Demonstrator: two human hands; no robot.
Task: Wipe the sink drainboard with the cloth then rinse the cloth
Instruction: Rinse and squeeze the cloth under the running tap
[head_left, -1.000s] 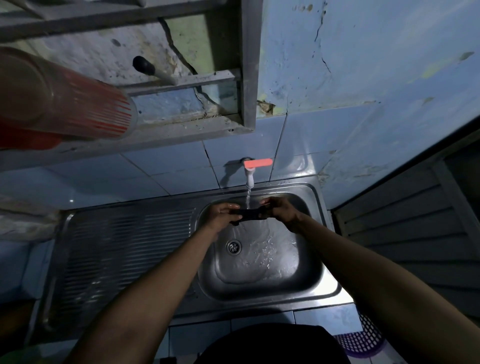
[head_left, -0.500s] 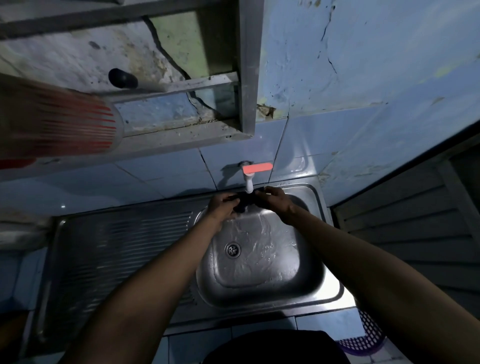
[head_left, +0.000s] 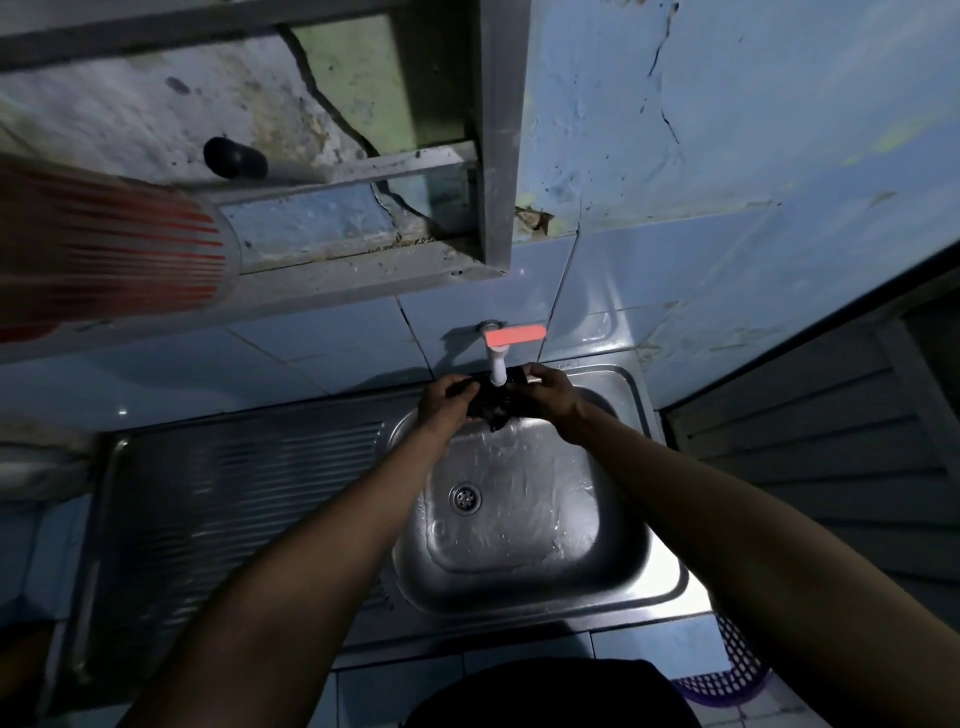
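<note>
Wall: blue tiles below, cracked and peeling blue paint above, seen in dim light.
Window frame (head_left: 488, 156): grey metal, set in the wall above the sink, its sill grimy.
Sink (head_left: 670, 577): a stainless steel basin let into a tiled table, wet inside, with a round drain (head_left: 465, 498) near its left side.
Drainboard (head_left: 234, 493): the ribbed steel part to the left of the basin, with nothing lying on it.
Tap (head_left: 497, 364): a white spout on the wall with a flat orange-red handle (head_left: 514, 334) turned to the right; it stands just above the far edge of the basin.
Water: it runs over the basin floor below the hands, shining in the light.
Cloth (head_left: 493, 405): dark and bunched up, held right under the tap spout, over the far edge of the basin; a wet corner hangs down from it.
Left hand (head_left: 447, 402): fingers curled round the left end of the cloth, in a closed grip.
Right hand (head_left: 545, 395): fingers curled round the right end of the cloth, also in a closed grip, with the thumb on top.
Arms: both bare forearms reach forward from the bottom of the picture and meet at the tap.
Red-striped cylinder (head_left: 114, 249): blurred, at the upper left, close to the camera; what it is cannot be told.
Basket (head_left: 737, 670): purple plastic mesh, at the lower right, below the table's edge.
</note>
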